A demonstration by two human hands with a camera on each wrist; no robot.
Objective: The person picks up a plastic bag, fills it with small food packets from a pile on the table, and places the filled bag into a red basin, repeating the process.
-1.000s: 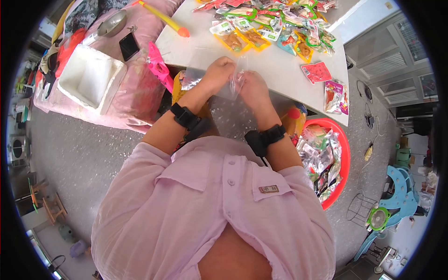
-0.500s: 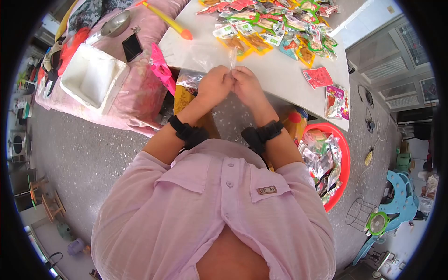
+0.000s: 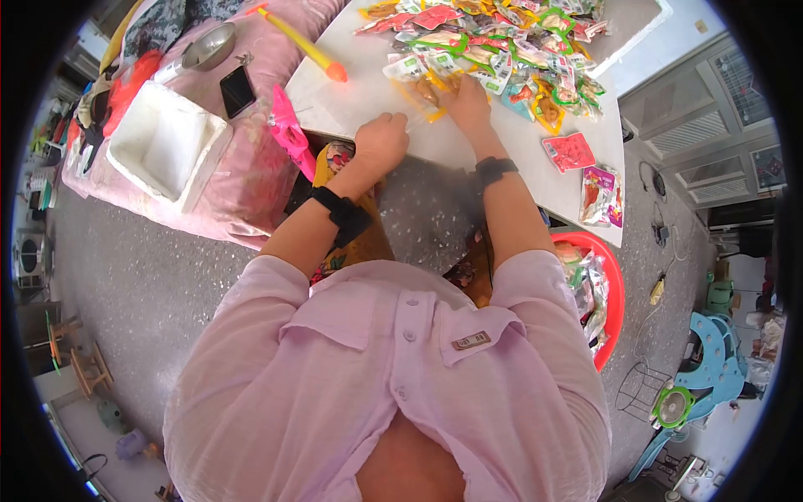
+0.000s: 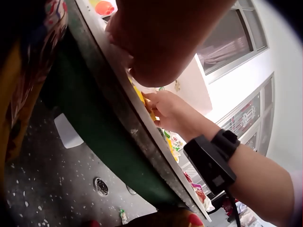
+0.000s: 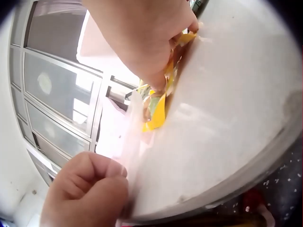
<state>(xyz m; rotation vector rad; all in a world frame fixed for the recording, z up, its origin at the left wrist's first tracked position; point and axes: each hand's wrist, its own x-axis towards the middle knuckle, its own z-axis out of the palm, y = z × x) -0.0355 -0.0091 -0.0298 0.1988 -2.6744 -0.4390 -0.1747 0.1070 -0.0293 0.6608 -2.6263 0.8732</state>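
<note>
The left hand (image 3: 381, 142) is at the table's front edge. In the right wrist view the left hand (image 5: 87, 191) has curled fingers pinching the edge of a clear plastic bag (image 5: 134, 137). Farther over the table, the right hand (image 3: 466, 105) grips a yellow-edged packet (image 3: 425, 94) at the near side of the packet pile (image 3: 502, 46). The right hand's fingers bend over that packet (image 5: 160, 113) in the right wrist view. In the left wrist view the left hand (image 4: 124, 45) partly covers the table, with the right hand (image 4: 165, 109) beyond it.
Two separate packets, one red (image 3: 569, 152) and one purple-edged (image 3: 600, 197), lie at the table's right. A red basin (image 3: 613, 297) of packets stands below. To the left are a yellow stick (image 3: 305, 46), a pink item (image 3: 290, 134), a phone (image 3: 237, 91) and a white foam box (image 3: 163, 142).
The hands, together at the table edge before, have moved apart. The right hand has reached forward to the pile and taken hold of a yellow-edged packet; the left hand stays near the edge with the clear bag.
</note>
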